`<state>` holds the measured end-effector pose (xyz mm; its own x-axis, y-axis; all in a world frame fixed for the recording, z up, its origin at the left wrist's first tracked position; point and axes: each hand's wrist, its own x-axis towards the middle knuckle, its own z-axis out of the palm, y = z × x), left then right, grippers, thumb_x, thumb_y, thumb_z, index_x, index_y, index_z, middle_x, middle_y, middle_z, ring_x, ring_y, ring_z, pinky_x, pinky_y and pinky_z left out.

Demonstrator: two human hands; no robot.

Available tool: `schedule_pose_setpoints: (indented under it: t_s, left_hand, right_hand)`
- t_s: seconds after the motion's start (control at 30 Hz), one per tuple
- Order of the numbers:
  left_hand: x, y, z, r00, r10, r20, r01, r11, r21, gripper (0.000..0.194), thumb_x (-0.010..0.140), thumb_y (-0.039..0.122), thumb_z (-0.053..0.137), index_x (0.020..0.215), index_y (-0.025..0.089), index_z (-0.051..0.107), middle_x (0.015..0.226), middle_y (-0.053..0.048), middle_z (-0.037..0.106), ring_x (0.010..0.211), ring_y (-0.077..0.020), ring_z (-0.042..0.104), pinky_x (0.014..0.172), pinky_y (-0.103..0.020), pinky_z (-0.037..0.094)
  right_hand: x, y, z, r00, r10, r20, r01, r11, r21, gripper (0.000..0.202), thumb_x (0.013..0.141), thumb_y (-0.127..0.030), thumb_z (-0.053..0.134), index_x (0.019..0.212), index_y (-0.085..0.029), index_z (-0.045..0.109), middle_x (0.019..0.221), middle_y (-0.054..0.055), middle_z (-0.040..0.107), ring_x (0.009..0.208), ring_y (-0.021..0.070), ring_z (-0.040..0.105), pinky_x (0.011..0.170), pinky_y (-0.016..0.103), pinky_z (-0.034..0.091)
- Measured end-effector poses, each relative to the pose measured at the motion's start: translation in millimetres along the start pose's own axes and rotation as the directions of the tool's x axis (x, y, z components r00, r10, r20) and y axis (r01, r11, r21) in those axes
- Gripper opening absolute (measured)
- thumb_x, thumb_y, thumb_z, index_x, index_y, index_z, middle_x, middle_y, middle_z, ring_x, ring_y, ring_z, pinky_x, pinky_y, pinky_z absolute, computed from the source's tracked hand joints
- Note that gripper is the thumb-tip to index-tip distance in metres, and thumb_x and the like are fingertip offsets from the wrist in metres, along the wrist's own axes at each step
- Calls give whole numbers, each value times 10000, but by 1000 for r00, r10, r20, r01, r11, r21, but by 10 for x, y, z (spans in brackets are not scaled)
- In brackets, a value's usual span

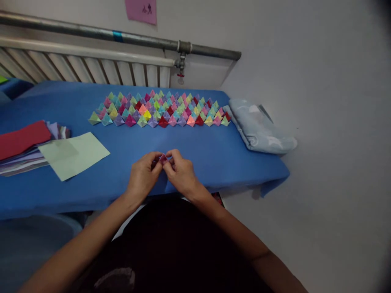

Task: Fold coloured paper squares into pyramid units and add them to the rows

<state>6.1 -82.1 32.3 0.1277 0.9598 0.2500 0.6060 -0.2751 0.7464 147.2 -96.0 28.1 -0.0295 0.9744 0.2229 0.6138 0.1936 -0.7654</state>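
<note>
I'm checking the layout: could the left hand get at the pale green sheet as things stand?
Probably yes: nothing visible stands between the left hand and the pale green sheet, though that hand is occupied holding the pink folded paper.

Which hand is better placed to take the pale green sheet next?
Likely the left hand: it is nearer the pale green sheet than the right hand; both hold the pink folded paper.

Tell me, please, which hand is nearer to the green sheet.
Left. The left hand is to the right of the green sheet, apart from it; the right hand is farther right, beyond the left.
</note>
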Motion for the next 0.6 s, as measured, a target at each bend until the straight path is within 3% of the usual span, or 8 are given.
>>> schedule_pose_setpoints:
  t_s: [0.2,0.37,0.47,0.6]
  left_hand:
    - [-50,71,92,1000,-12,27,14,997,-70,252,875,282,574,1095,211,674,952,-60,768,794,-195,715,754,-323,518]
    - [-74,137,101,995,-84,49,96,933,-346,220,824,382,617,969,219,651,870,-23,757,749,-184,720,740,-323,544]
    - [-100,165,65,994,-103,41,111,882,-458,255,800,401,643,976,218,625,825,-5,745,707,-170,709,695,-306,558]
    - [-158,171,31,994,63,-85,-82,966,-246,208,855,326,580,1027,221,632,907,-20,748,783,-173,716,749,-316,564]
  right_hand:
    - [-98,45,-75,989,-123,-84,125,992,22,178,920,-188,468,998,-225,623,912,31,721,820,164,667,760,284,491]
    - [-142,120,-68,976,-121,-179,157,965,208,211,916,-167,456,982,-249,638,912,-3,716,822,138,673,738,255,522]
    - [-165,121,-53,956,-191,-222,246,935,255,212,930,-178,464,988,-252,655,935,2,716,851,136,677,752,260,537]
    - [-194,117,-60,911,-310,-273,371,903,214,216,945,-171,468,1013,-245,660,931,12,717,856,135,675,794,279,544]
